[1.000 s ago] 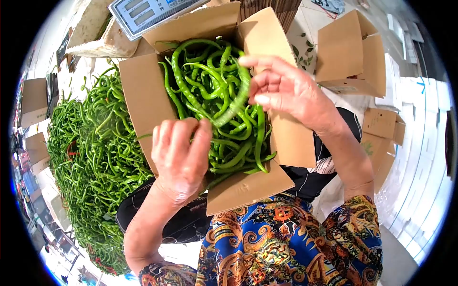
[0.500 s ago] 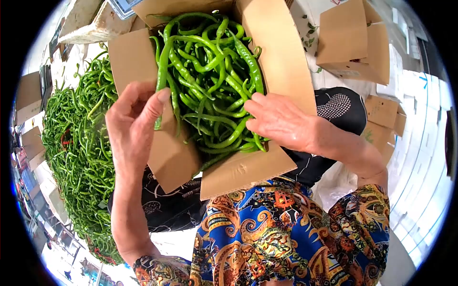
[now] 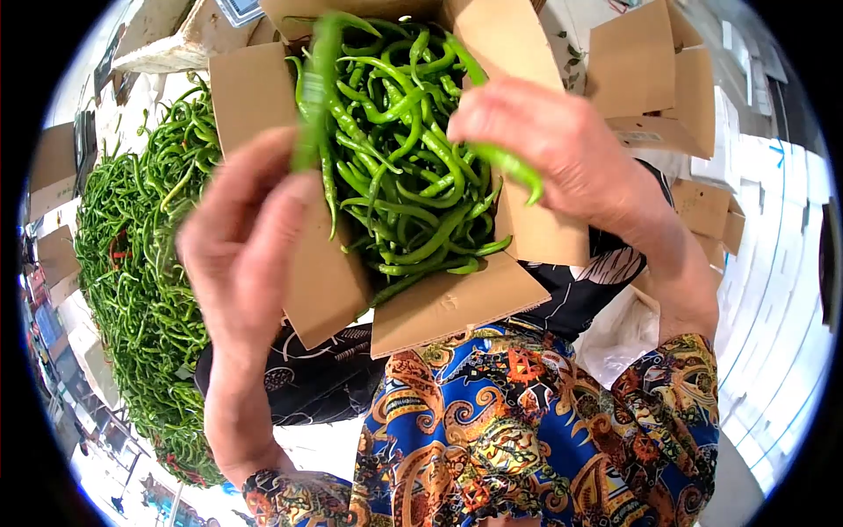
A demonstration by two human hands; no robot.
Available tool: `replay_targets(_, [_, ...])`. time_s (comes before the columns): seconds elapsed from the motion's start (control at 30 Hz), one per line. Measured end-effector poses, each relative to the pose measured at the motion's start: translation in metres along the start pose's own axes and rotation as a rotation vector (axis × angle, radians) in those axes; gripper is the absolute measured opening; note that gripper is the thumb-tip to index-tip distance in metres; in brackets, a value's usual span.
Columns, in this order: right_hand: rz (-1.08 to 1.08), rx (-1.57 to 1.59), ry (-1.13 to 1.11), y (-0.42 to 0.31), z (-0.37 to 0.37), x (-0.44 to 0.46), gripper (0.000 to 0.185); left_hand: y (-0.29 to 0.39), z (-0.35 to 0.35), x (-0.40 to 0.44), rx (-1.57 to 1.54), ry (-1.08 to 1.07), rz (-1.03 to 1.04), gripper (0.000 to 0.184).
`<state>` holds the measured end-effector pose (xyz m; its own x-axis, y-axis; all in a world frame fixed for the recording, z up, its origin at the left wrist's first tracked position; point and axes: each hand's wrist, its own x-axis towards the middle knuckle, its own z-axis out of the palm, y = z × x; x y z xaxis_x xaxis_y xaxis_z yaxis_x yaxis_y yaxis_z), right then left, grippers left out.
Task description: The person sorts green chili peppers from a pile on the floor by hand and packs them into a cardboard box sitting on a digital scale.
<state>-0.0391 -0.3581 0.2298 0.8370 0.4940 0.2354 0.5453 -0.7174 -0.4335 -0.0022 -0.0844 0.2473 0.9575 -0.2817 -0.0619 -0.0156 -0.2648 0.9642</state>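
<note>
Over left side of open carton (image 3: 461, 303): blurred green pepper (image 3: 321, 97), long axis running up-and-down in view, lower end at left hand (image 3: 241, 233); grip too blurred to tell. Beneath right hand (image 3: 558, 145), curled around second pepper (image 3: 518, 167), tip slanting down-right. Inside carton, tangled peppers (image 3: 413, 149). Farther left, large pepper heap (image 3: 145, 290); right, another cardboard box (image 3: 628, 66).

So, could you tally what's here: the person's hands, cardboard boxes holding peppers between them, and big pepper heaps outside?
Hands: 2, left hand and right hand
Cardboard box of peppers: 1
Big pepper heap: 1
Total: 4
Single peppers overlap too much to count.
</note>
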Motion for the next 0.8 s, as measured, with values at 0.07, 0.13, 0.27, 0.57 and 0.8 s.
replay_targets(0.07, [-0.006,-0.147,-0.213,-0.007,0.008,-0.006,0.030,-0.012,0.003,-0.001,0.275,-0.293,0.299,0.025])
replay_targets(0.13, [-0.012,-0.070,-0.135,-0.010,0.014,-0.007,0.024,-0.008,0.012,-0.006,0.405,-0.231,0.318,0.020])
replay_targets(0.27, [-0.003,-0.054,-0.129,-0.014,0.013,-0.005,0.018,-0.007,0.003,-0.017,0.796,-0.667,0.318,0.014])
replay_targets(0.57, [0.000,0.028,-0.289,-0.026,0.054,-0.024,0.016,-0.048,0.036,-0.032,1.070,-1.056,0.202,0.024])
replay_targets(0.8, [0.113,0.042,-0.012,0.005,0.019,-0.007,0.017,0.011,-0.012,-0.011,0.679,-0.955,0.252,0.020])
